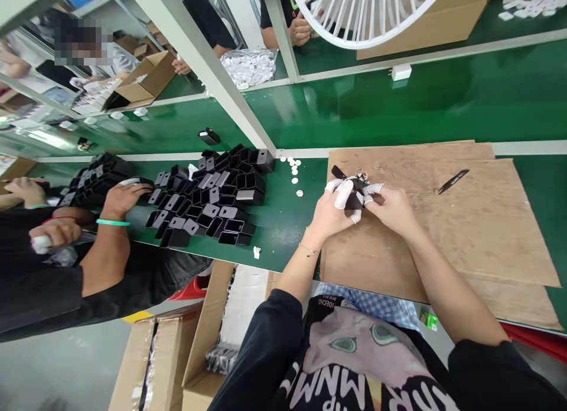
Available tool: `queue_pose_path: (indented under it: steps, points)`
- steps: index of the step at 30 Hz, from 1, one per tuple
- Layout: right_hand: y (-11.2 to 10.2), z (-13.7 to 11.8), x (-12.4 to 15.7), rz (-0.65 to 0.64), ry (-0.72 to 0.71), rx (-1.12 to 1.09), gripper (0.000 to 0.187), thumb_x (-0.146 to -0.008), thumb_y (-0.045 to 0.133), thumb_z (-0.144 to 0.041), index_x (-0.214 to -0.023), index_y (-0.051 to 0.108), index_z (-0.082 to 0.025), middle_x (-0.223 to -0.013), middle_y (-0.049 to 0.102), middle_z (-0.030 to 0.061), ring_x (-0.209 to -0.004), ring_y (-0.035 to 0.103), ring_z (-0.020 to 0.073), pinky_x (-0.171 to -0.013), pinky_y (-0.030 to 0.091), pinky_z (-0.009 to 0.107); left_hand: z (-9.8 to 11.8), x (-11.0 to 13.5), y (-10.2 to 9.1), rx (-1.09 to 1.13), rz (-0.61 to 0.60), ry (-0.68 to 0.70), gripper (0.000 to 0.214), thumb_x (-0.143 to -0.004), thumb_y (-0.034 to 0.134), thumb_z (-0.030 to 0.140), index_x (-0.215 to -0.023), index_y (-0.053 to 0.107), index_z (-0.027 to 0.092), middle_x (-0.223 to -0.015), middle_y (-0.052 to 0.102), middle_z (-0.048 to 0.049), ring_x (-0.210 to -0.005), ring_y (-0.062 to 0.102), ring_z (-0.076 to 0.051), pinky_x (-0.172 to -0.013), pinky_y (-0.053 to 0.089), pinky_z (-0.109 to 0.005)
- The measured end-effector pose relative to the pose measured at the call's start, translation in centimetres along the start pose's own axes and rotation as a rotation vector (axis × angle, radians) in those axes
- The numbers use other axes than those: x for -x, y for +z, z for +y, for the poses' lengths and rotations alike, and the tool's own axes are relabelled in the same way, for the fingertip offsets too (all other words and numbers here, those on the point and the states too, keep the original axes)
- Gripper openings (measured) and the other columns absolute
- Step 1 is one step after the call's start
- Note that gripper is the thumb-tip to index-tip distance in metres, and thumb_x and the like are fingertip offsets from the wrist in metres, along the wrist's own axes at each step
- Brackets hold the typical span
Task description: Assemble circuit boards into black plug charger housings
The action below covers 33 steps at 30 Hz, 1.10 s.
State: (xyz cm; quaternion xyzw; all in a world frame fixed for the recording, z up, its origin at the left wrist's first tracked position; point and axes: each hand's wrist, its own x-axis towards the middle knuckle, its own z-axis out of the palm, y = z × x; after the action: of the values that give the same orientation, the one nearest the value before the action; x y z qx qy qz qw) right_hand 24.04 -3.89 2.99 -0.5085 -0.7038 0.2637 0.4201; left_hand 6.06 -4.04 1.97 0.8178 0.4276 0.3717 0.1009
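In front of me, over the cardboard sheet (pixel 376 251), both hands meet on a small black plastic housing (pixel 354 199). My left hand (pixel 334 207), with white finger cots on its fingers, is closed around the housing from the left. From the right, my right hand (pixel 387 204) pinches at its edge, also in finger cots. Small parts, too fine to name, show at the top of the housing, and a dark strip (pixel 338 172) sticks out at its upper left. A flat black strip (pixel 453 181) lies on the cardboard to the right.
Many black open housings (pixel 212 198) crowd the green bench (pixel 279 222) to my left. Small white discs (pixel 295 180) lie between them and the cardboard. A co-worker's hand (pixel 121 198) reaches in at left. A white fan guard (pixel 367 15) hangs above; an open carton (pixel 195 352) stands below.
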Motion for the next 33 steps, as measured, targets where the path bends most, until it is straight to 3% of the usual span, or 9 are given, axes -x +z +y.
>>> queue_pose_path:
  steps: [7, 10, 15, 19, 21, 26, 33]
  points:
    - [-0.6, -0.1, 0.0, -0.023, -0.065, 0.014, 0.008, -0.071, 0.057, -0.025, -0.073, 0.063, -0.021, -0.071, 0.068, 0.0016, -0.066, 0.062, 0.0188, -0.066, 0.049, 0.031, -0.5, -0.4, -0.3, 0.159, -0.075, 0.041, 0.062, -0.067, 0.062, 0.023, -0.125, 0.042, 0.021, -0.123, 0.057, -0.013, -0.126, 0.049, -0.032, -0.104, 0.043, -0.051]
    - [-0.7, 0.0, 0.0, -0.031, -0.008, -0.036, 0.011, -0.073, 0.061, -0.031, -0.073, 0.065, -0.02, -0.073, 0.068, 0.0027, -0.068, 0.063, 0.0204, -0.069, 0.051, 0.034, -0.7, -0.2, 0.0, 0.203, -0.064, 0.019, 0.068, -0.067, 0.063, 0.022, -0.13, 0.037, 0.02, -0.126, 0.056, -0.0144, -0.128, 0.048, -0.031, -0.102, 0.045, -0.049]
    - [-0.1, 0.2, -0.3, -0.028, 0.271, -0.585, 0.042, -0.08, 0.06, -0.062, -0.091, 0.07, -0.022, -0.099, 0.071, 0.0061, -0.089, 0.066, 0.0247, -0.082, 0.056, 0.042, -0.7, 0.0, 0.4, 0.297, 0.061, -0.009, 0.079, -0.07, 0.065, 0.023, -0.138, 0.024, 0.022, -0.137, 0.05, -0.0158, -0.128, 0.05, -0.027, -0.106, 0.042, -0.047]
    - [1.3, -0.6, -0.1, -0.196, 0.443, -0.874, 0.067, -0.071, 0.058, -0.08, -0.107, 0.066, -0.024, -0.115, 0.067, 0.0078, -0.105, 0.064, 0.0278, -0.084, 0.057, 0.045, -0.4, 0.2, 0.9, 0.375, 0.083, -0.067, 0.086, -0.071, 0.066, 0.025, -0.14, 0.016, 0.021, -0.136, 0.052, -0.0162, -0.125, 0.053, -0.025, -0.109, 0.039, -0.046]
    - [2.0, -1.0, 0.1, -0.258, 0.499, -0.92, 0.069, -0.065, 0.063, -0.081, -0.1, 0.067, -0.022, -0.106, 0.07, 0.0086, -0.101, 0.066, 0.0289, -0.083, 0.058, 0.045, -0.3, 0.3, 1.3, 0.397, 0.082, -0.088, 0.089, -0.069, 0.069, 0.027, -0.14, 0.016, 0.02, -0.134, 0.053, -0.0171, -0.124, 0.054, -0.026, -0.107, 0.041, -0.046]
    - [3.1, -1.0, 0.4, -0.214, 0.534, -0.967, 0.064, -0.056, 0.076, -0.073, -0.093, 0.067, -0.021, -0.096, 0.072, 0.0064, -0.09, 0.068, 0.0269, -0.082, 0.059, 0.045, -0.4, 0.6, 2.0, 0.412, 0.034, -0.127, 0.079, -0.065, 0.073, 0.031, -0.132, 0.033, 0.02, -0.128, 0.057, -0.015, -0.122, 0.054, -0.028, -0.105, 0.042, -0.048]
    - [3.6, -0.8, 0.6, -0.126, 0.553, -0.958, 0.062, -0.055, 0.079, -0.068, -0.095, 0.066, -0.023, -0.097, 0.071, 0.0045, -0.093, 0.067, 0.0272, -0.086, 0.058, 0.045, -0.3, 0.6, 2.2, 0.395, 0.01, -0.085, 0.084, -0.067, 0.069, 0.027, -0.138, 0.023, 0.021, -0.132, 0.054, -0.0157, -0.122, 0.055, -0.028, -0.103, 0.044, -0.048]
